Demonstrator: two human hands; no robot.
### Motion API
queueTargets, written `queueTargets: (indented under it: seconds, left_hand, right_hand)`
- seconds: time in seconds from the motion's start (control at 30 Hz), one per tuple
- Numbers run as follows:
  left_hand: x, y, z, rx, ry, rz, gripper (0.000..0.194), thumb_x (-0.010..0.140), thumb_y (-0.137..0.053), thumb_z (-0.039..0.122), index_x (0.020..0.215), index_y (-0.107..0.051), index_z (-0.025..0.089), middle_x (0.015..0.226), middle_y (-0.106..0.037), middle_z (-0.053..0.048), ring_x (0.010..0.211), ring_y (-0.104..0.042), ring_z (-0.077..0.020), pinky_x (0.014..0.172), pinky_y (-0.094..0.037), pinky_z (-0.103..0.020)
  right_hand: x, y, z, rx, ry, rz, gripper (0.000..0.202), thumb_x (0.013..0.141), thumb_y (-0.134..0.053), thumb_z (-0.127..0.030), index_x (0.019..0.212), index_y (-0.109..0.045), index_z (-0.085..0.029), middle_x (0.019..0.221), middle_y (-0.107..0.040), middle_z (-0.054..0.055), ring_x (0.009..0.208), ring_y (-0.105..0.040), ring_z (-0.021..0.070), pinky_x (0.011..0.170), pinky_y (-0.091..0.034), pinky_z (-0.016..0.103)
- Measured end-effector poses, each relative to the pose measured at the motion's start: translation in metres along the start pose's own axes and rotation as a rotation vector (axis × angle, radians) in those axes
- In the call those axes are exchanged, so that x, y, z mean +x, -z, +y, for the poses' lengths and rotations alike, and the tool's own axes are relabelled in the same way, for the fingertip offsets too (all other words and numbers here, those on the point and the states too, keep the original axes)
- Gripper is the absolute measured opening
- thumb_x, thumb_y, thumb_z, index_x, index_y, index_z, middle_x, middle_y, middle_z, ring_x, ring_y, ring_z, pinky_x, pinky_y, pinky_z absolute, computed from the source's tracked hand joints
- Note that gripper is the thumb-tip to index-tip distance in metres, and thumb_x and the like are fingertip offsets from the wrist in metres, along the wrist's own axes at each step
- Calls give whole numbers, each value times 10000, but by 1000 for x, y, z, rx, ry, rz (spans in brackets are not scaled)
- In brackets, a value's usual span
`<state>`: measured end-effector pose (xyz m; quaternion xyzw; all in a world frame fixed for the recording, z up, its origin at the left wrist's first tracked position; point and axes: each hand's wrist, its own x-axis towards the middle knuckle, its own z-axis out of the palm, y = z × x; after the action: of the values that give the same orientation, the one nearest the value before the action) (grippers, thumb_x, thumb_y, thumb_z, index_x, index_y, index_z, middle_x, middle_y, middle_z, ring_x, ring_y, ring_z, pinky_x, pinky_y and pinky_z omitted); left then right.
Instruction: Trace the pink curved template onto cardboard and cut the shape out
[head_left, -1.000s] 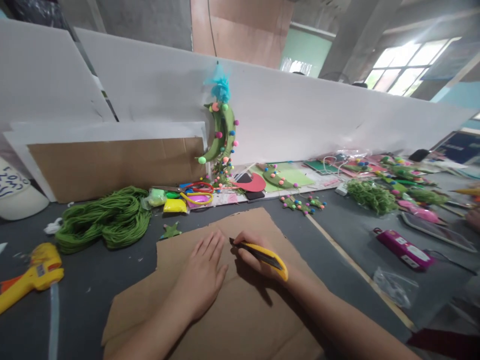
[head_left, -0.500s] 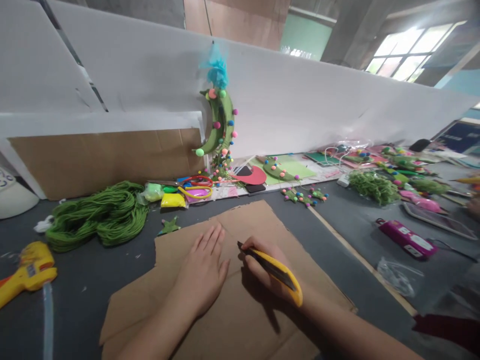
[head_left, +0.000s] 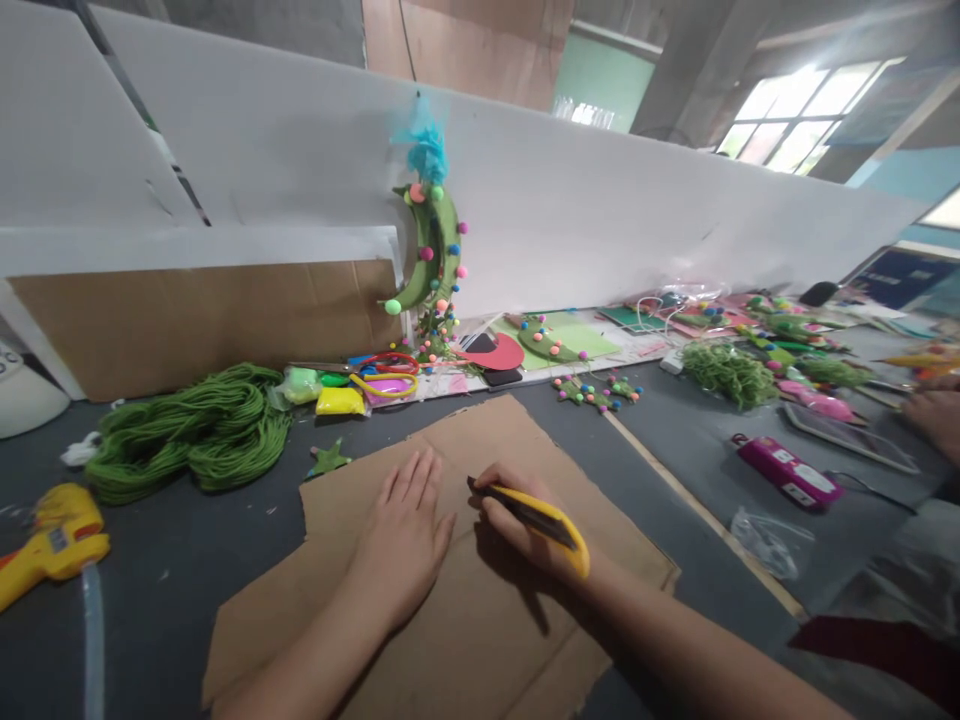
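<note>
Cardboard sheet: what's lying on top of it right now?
On the cardboard sheet: the left hand pressed flat, and the right hand gripping a yellow utility knife. The blade tip is hidden.

Flat on the table (head_left: 187, 560), nearest the camera: a cardboard sheet (head_left: 465, 620). On it, left hand (head_left: 405, 545) pressed flat; just right of that, right hand (head_left: 525, 525) wrapped round a utility knife (head_left: 536, 512). Left of the sheet: yarn bundle (head_left: 187, 430); further left, at the edge, glue gun (head_left: 52, 540). Behind, against the partition (head_left: 600, 220): scissors (head_left: 382, 372).
</note>
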<state>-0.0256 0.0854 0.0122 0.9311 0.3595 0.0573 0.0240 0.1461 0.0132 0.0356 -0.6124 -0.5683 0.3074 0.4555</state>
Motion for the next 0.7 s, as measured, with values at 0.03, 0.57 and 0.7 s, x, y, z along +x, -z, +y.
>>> queueTargets:
  seconds: [0.03,0.57,0.7]
  left_hand:
    - [-1,2,1,-3,-18,-7,584,951,-379,341,1457,-328,53,1541,-282,-159,1418,-265,-315,1123,-290,-547]
    - [-4,8,3,-75,-120,-64,563,946,-396,346,1445,-363,87,1529,-331,-123,1412,-298,-255,1149,-264,-481]
    - [-4,7,4,-89,-121,-54,561,948,-378,358,1438,-378,85,1530,-329,-129,1414,-294,-255,1148,-264,-484]
  right_hand:
    - [2,0,2,6,-2,9,115,821,-488,-238,873,-588,-215,715,-615,10,634,-562,164,600,-442,279]
    - [-20,-29,3,-21,-124,204,60,805,-496,-239,842,-536,-212,645,-537,-29,577,-499,146,567,-396,252]
    - [-31,-34,6,-26,-121,213,73,793,-513,-221,863,-533,-215,652,-544,-26,569,-489,147,554,-394,257]
